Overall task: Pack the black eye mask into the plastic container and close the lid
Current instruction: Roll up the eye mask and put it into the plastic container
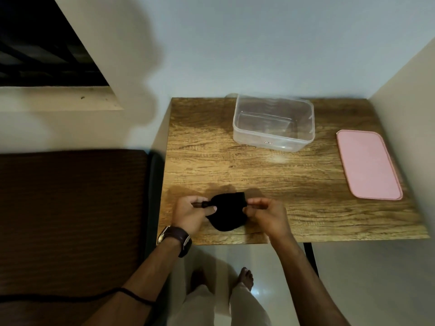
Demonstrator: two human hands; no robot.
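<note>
The black eye mask point(227, 211) lies folded near the front edge of the wooden table point(306, 184). My left hand point(190, 214) pinches its strap end on the left side. My right hand point(267, 214) pinches the mask's right edge. Both hands rest low over the table. The clear plastic container point(274, 122) stands open at the back middle of the table, with nothing inside. Its pink lid point(368, 164) lies flat on the table's right side, apart from the container.
White walls close in the table at the back and right. A dark brown mattress or couch point(70, 208) sits left of the table. My legs and a foot point(246, 277) show on the tiled floor below the table's front edge.
</note>
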